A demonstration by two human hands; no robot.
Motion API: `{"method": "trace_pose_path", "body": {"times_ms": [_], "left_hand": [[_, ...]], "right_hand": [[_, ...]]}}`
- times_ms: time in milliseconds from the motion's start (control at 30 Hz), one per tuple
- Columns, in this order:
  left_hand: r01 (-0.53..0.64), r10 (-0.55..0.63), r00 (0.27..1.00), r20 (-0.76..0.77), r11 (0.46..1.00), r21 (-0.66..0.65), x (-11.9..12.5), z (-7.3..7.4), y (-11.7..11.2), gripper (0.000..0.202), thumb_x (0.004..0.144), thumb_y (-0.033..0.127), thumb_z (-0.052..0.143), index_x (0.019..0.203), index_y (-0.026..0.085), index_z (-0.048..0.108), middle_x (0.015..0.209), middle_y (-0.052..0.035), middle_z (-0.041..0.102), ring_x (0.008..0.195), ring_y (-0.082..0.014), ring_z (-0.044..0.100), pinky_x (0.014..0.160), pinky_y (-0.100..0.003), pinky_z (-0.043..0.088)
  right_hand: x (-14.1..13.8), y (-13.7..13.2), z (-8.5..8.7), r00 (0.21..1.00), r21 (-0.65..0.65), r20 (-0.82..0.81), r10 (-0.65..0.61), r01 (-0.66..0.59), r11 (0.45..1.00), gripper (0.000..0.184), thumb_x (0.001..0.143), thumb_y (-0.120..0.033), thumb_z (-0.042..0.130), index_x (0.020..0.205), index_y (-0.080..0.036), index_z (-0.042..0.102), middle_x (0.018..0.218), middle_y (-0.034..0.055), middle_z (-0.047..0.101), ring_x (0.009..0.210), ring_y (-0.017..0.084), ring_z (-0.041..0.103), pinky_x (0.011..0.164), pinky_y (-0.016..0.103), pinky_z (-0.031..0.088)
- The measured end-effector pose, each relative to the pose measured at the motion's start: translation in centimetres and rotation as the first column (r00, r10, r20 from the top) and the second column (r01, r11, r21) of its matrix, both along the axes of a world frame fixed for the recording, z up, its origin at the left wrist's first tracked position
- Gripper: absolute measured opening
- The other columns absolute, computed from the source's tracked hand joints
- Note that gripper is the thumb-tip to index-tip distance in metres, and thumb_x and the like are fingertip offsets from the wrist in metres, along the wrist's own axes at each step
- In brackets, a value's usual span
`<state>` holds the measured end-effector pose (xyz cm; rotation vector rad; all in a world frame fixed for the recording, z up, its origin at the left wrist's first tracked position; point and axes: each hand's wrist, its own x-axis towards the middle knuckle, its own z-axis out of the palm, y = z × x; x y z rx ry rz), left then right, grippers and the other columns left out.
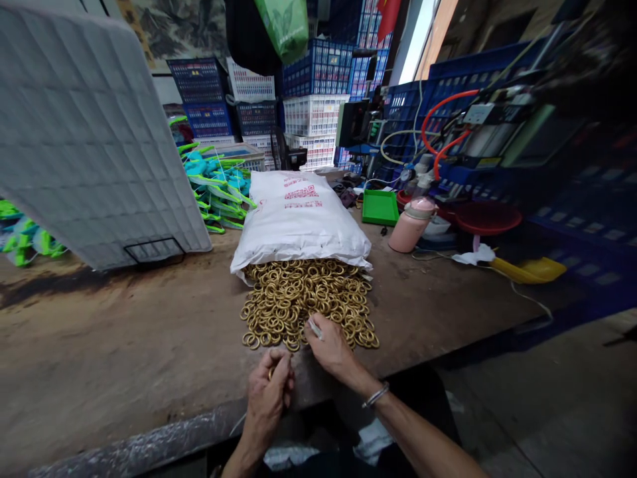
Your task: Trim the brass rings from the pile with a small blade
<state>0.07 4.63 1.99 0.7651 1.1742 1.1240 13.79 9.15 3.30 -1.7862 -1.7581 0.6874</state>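
Observation:
A heap of brass-coloured rings (298, 302) spills from the mouth of a white woven sack (303, 219) with red print, which lies on the table. My left hand (266, 395) is closed just in front of the heap, with a bit of one brass ring (271, 374) showing between its fingers. At the heap's near edge, my right hand (328, 345) has its fingers curled down among the rings. A small whitish strip (315, 329) lies along its thumb; whether it is worn or held, I cannot make out. The fingertips of that hand are hidden.
On the brown table (149, 345), a tall white ribbed panel (99, 133) stands left, near green-and-blue items (219, 182). To the right are a pink bottle (411, 226), a green tray (379, 207), a red dish (488, 218) and a yellow scoop (532, 269). Stacked crates (316, 70) stand behind.

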Motion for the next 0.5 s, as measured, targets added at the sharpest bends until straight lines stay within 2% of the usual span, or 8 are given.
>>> {"method": "trace_pose_path", "body": {"times_ms": [67,167,267,367,433,500], "left_hand": [[-0.017,0.052,0.981,-0.189,0.982,0.186,0.2,0.0,0.0,0.021,0.065,0.032,0.066,0.081,0.019,0.062,0.057,0.0023,0.056,0.048,-0.0096,0.048,0.046,-0.019,0.04],[0.068,0.059,0.95,-0.307,0.919,0.388,0.3,0.3,0.0,0.021,0.064,0.023,0.066,0.085,0.021,0.067,0.081,-0.005,0.066,0.075,-0.0184,0.059,0.074,-0.028,0.044],[0.141,0.02,0.94,-0.342,0.888,0.437,0.1,0.2,0.1,0.022,0.064,0.019,0.065,0.085,0.023,0.068,0.089,-0.0075,0.068,0.086,-0.023,0.059,0.083,-0.032,0.041],[0.195,-0.022,0.93,-0.367,0.875,0.443,-0.1,-0.1,0.1,0.024,0.065,0.018,0.065,0.088,0.025,0.068,0.09,-0.008,0.069,0.087,-0.0239,0.06,0.084,-0.034,0.04],[0.22,-0.044,0.926,-0.375,0.871,0.44,-0.3,-0.2,0.0,0.024,0.065,0.018,0.065,0.087,0.024,0.068,0.088,-0.0079,0.069,0.085,-0.0237,0.06,0.083,-0.034,0.04],[0.208,-0.035,0.929,-0.368,0.873,0.442,-0.3,0.1,-0.1,0.02,0.065,0.02,0.065,0.084,0.024,0.068,0.085,-0.0073,0.069,0.083,-0.0228,0.06,0.081,-0.032,0.041]], "right_hand": [[0.0,-0.2,0.2,0.98,-0.078,-0.197,0.006,-0.022,0.997,0.012,0.073,-0.02,0.043,0.062,-0.017,0.047,0.054,-0.0048,0.043,0.052,0.008,0.037,0.05,0.019,0.026],[0.0,-0.9,0.5,0.871,-0.216,-0.492,-0.012,-0.109,0.97,0.008,0.069,-0.022,0.044,0.062,-0.018,0.044,0.051,-0.0078,0.036,0.046,0.006,0.031,0.045,0.018,0.024],[0.1,-1.6,1.1,0.691,-0.407,-0.709,-0.143,-0.234,0.883,0.01,0.068,-0.026,0.046,0.065,-0.02,0.038,0.045,-0.0113,0.026,0.037,0.004,0.018,0.037,0.018,0.015],[0.3,-2.1,1.6,0.544,-0.507,-0.793,-0.276,-0.337,0.793,0.016,0.065,-0.028,0.049,0.067,-0.022,0.034,0.042,-0.0137,0.023,0.033,0.003,0.012,0.034,0.018,0.009],[0.4,-2.3,1.7,0.493,-0.516,-0.815,-0.304,-0.377,0.769,0.02,0.066,-0.028,0.051,0.067,-0.022,0.033,0.04,-0.0144,0.023,0.032,0.003,0.012,0.033,0.016,0.009],[0.3,-2.6,1.7,0.491,-0.504,-0.823,-0.288,-0.394,0.769,0.02,0.067,-0.031,0.052,0.067,-0.022,0.034,0.041,-0.0144,0.025,0.031,0.002,0.013,0.032,0.016,0.009]]}}
